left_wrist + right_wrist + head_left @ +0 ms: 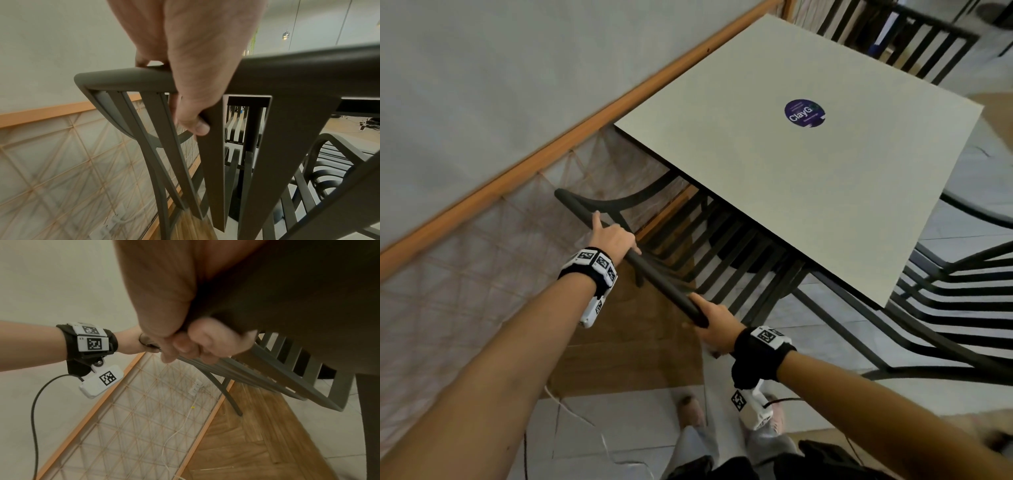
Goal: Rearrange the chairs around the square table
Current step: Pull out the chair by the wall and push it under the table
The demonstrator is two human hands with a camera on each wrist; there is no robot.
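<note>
A dark grey slatted chair [654, 274] stands at the near side of the square beige table [825, 192], its seat tucked under the tabletop. My left hand [613, 236] grips the left part of the chair's top rail [127, 79], fingers curled over it and thumb [197, 125] behind a slat. My right hand [714, 329] grips the right end of the same rail [257, 369]. A round purple sticker [804, 113] lies on the table.
A wall with an orange wooden rail [517, 161] and rope netting [482, 260] runs close on the left. Another dark chair [962, 308] stands at the table's right side, one more [900, 37] at the far side. My feet [691, 411] are on the tiled floor.
</note>
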